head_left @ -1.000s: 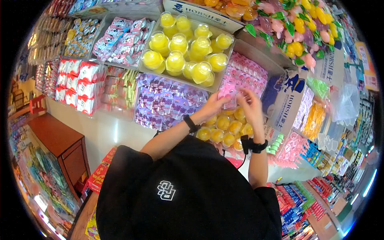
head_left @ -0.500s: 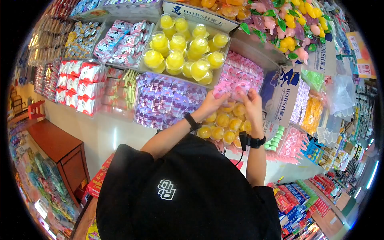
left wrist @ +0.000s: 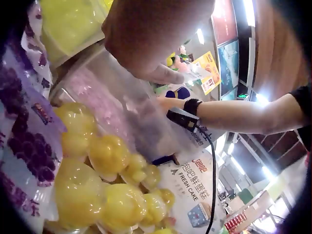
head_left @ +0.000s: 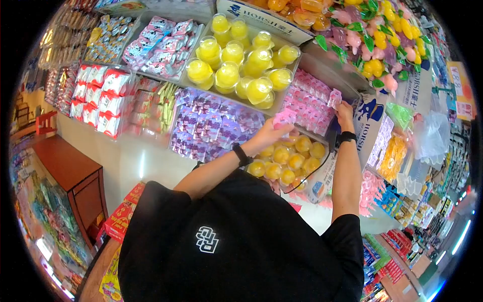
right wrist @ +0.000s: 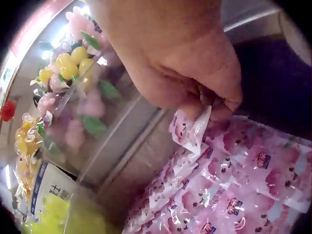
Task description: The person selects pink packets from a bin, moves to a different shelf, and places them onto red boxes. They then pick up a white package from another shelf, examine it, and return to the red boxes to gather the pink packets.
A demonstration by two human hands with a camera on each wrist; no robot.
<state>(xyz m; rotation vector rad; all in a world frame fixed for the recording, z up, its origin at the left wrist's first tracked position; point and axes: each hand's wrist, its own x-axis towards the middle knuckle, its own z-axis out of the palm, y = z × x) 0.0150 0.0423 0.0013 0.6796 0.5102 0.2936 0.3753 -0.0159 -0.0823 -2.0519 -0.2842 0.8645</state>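
My left hand [head_left: 274, 133] grips pink packets [head_left: 285, 119] at the near left corner of a clear bin, beside the purple packets. At the bin's right side, my right hand [head_left: 345, 117] pinches the end of a small pink packet [head_left: 334, 98] between thumb and fingers. The right wrist view shows this packet [right wrist: 189, 130] raised at one end, right over the rows of matching pink packets [right wrist: 243, 180]. In the left wrist view, my left hand [left wrist: 156, 36] hides most of what it holds, and my right hand [left wrist: 168, 103] is farther back.
Yellow domed cups [head_left: 227, 75] fill a tray behind, and purple packets [head_left: 216, 121] lie to the left. Round orange-yellow jellies [head_left: 287, 160] sit in front. A printed carton [head_left: 370, 116] borders the right side. Fruit-shaped jellies [head_left: 375, 40] are heaped at the back right.
My hands were close together, both on pink packets half a second ago. My right hand has since moved right to the bin's side and pinches a packet there; my left still holds its packets.
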